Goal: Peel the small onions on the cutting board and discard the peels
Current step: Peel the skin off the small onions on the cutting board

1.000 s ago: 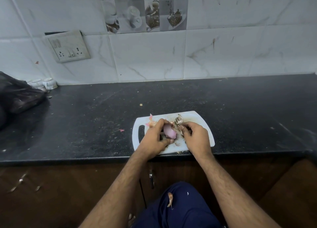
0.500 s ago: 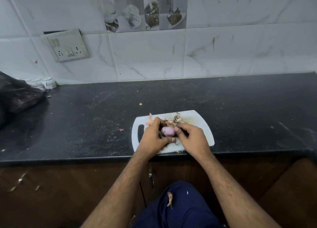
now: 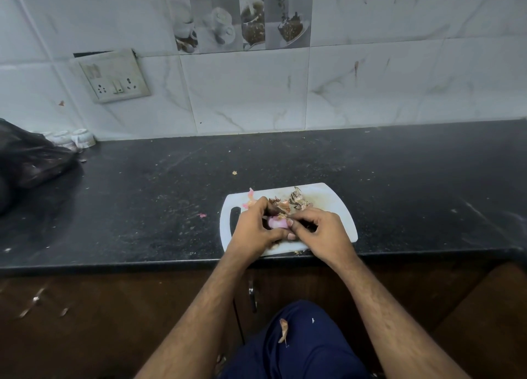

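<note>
Both grips around pink onion (image 3: 276, 222)

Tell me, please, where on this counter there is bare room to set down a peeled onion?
Bare counter lies right of the cutting board, and a wide stretch lies between the board and the black bag. The board is crowded: peels at its far edge, and both hands, left and right, on the onion.

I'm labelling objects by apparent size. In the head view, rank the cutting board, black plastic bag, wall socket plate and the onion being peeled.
1. cutting board
2. black plastic bag, cut off by the frame, so unsure against the board
3. wall socket plate
4. onion, mostly hidden by hands
</note>
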